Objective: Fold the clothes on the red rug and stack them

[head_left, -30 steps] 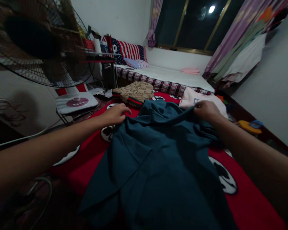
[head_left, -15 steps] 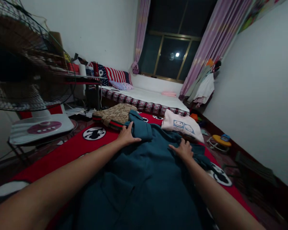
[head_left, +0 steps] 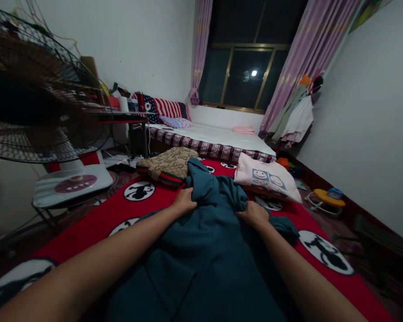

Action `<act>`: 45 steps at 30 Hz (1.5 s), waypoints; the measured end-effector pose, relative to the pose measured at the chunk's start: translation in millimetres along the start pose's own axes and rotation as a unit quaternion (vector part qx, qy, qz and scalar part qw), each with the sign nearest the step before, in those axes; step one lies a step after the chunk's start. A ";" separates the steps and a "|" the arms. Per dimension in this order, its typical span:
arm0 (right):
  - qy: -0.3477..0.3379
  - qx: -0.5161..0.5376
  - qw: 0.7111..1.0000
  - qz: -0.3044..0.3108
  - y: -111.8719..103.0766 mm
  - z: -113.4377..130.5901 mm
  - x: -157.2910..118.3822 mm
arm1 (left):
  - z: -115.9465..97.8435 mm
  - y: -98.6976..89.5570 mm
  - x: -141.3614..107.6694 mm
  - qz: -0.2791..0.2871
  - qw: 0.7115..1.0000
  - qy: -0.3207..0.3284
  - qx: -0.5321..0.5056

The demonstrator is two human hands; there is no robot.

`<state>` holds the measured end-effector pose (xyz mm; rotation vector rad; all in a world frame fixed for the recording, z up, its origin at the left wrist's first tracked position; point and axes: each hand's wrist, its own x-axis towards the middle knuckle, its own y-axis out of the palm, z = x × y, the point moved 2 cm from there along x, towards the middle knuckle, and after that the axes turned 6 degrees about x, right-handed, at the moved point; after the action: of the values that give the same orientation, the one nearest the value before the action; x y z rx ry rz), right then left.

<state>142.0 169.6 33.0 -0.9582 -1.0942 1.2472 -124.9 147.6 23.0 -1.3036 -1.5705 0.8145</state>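
Note:
A dark teal shirt (head_left: pixel 211 250) lies spread over the red blanket (head_left: pixel 97 228), its far end bunched into folds. My left hand (head_left: pixel 184 202) is closed on the fabric at the shirt's left side, near the far end. On the opposite side my right hand (head_left: pixel 254 213) grips the cloth too, with a sleeve lying just beyond it to the right. Past my left hand rests a folded brown patterned garment (head_left: pixel 169 163) with a green and red band. A folded pale pink garment (head_left: pixel 267 179) with smiley prints lies beyond my right hand.
On the left a fan (head_left: pixel 36 98) stands close by, its base (head_left: pixel 74 183) beside the blanket. A second bed (head_left: pixel 208 134) runs below the window. To the right are a yellow stool (head_left: pixel 325 197) and a dark folding chair (head_left: pixel 383 241).
Both hands have gone from spread fingers to closed grips on the shirt. The cloth between them is gathered more narrowly. The view has shifted slightly left.

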 end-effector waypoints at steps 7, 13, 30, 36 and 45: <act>0.008 0.030 0.996 -0.089 11.9 8.8 -15.4 | 4.6 -4.5 -15.3 -0.026 1.000 -0.002 0.011; -0.060 0.035 0.997 -0.041 9.8 19.8 -9.9 | 1.0 5.6 -16.9 -0.044 0.998 -0.039 -0.011; -0.214 0.048 0.916 -0.336 -107.8 75.0 74.7 | -25.6 -117.0 86.9 -0.221 0.968 0.087 0.081; -0.294 0.071 0.937 -0.174 -44.9 36.8 15.1 | 18.8 -66.1 20.3 -0.026 0.978 0.182 0.103; -0.307 0.243 0.915 0.099 -11.8 -8.2 -157.6 | 44.4 -60.2 -134.5 0.128 0.946 0.295 0.042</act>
<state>153.3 11.9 26.5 -0.2917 -1.0825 1.9548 -184.8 5.9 29.9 -1.5304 -0.8975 0.5606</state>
